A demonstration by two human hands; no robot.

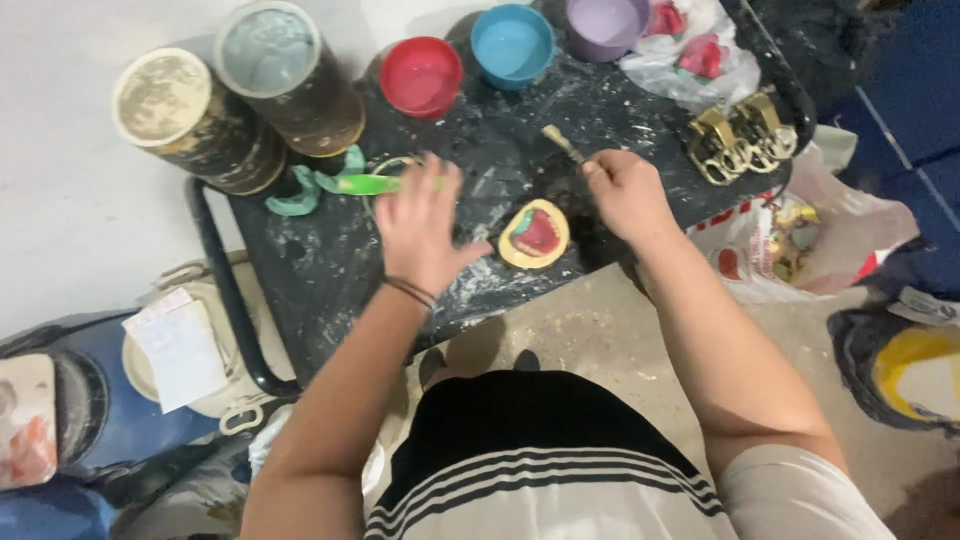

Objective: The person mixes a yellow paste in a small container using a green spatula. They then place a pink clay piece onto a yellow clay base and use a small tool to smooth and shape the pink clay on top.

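Note:
My left hand (pixel 422 225) hovers over a small black, paint-stained table (pixel 330 270), fingers spread, with a green-handled tool (pixel 365 184) under or between its fingertips; the grip is blurred. Just right of that hand lies a yellowish mould (pixel 536 234) with a red and green shape in it. My right hand (pixel 622 190) is closed on a thin metal-tipped tool (pixel 561 142) that points up and left, above the mould.
Two large tins (pixel 190 115) (pixel 285 70) stand at the table's back left. Red (pixel 421 75), blue (pixel 512 42) and purple (pixel 606 22) bowls line the back. Gold metal pieces (pixel 738 138) sit at the right, plastic bags (pixel 790 235) beyond the edge, green mould scraps (pixel 305 190) at the left.

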